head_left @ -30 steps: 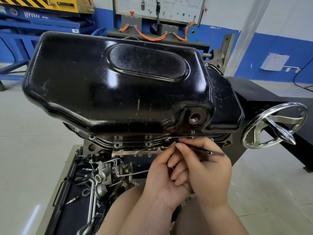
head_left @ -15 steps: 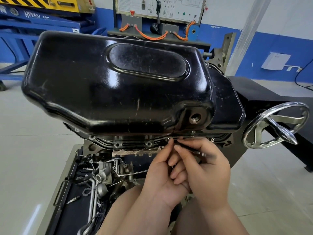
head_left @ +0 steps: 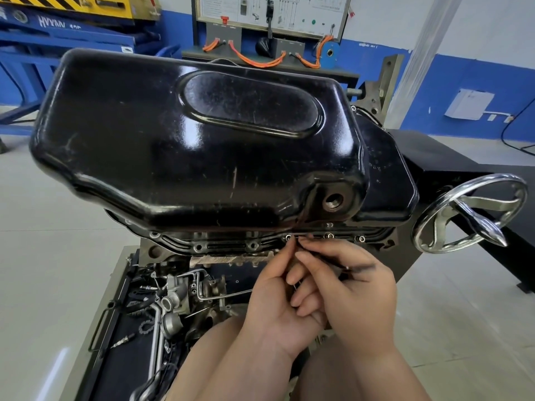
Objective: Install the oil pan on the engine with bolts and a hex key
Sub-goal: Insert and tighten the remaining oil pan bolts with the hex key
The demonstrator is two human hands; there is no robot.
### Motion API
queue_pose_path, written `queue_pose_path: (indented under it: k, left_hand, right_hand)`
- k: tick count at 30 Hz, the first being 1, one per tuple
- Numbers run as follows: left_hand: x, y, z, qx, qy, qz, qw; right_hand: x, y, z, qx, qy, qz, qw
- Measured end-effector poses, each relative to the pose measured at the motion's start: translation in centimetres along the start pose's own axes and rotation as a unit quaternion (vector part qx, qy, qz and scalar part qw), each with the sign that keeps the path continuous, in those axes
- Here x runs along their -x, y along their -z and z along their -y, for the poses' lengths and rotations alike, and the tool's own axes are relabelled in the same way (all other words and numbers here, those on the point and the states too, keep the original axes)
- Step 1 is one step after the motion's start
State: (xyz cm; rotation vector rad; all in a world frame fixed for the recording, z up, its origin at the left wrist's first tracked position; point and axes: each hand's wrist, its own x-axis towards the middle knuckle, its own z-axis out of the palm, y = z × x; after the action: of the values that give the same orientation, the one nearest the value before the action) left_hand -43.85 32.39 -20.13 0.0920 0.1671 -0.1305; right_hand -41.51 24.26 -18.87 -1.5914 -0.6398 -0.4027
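The right hand [head_left: 353, 293] pinches a thin dark hex key [head_left: 357, 267]. The left hand [head_left: 278, 302] pinches near its tip, at a small silver bolt [head_left: 288, 237]. Just above, the oil pan [head_left: 202, 146] sits on the grey cast engine [head_left: 231, 260]: glossy, scratched black metal, round-edged, with an oval raised panel.

We see the oil pan [head_left: 173, 157] as pressed metal under glossy black paint, its smooth skin marked with fine pale scratches and bright patches of glare. Along the lower edge of the oil pan, the bolts [head_left: 329, 235] are small bright metal, the hex key [head_left: 341, 263] is thin, dark and matt, and the engine [head_left: 231, 259] casting just beneath is dull grey metal with a rough, grainy face. To the right of the oil pan, the handwheel [head_left: 474, 215] is polished silver metal, smooth and mirror-like.
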Motion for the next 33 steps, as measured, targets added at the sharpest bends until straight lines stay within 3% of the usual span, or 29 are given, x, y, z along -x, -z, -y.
queue_pose_path:
  k: [3,9,14,22,28,33]
  left_hand:
    - [0.1,-0.3,0.0,-0.011,-0.012,-0.005,1.000]
    - [-0.3,-0.1,-0.2,0.006,-0.022,-0.029,0.999]
    - [-0.1,-0.1,0.0,-0.041,-0.025,-0.044,0.998]
    - [-0.3,-0.4,-0.1,-0.014,-0.026,-0.050,0.998]
    - [0.1,-0.3,-0.1,-0.023,-0.010,-0.021,0.999]
    - [0.0,-0.3,-0.2,0.010,-0.010,-0.028,1.000]
  right_hand:
    - [-0.2,-0.1,-0.2,0.029,0.013,-0.019,0.999]
    - [0.0,0.8,-0.3,0.055,0.077,0.049,0.994]
    - [-0.2,0.7,-0.5,0.052,0.062,0.019,0.997]
    - [-0.2,1.0,0.2,0.032,0.073,0.086,0.993]
    - [-0.4,0.3,0.2,0.005,0.033,-0.008,0.999]
    - [-0.4,-0.1,-0.4,0.011,0.025,0.009,1.000]
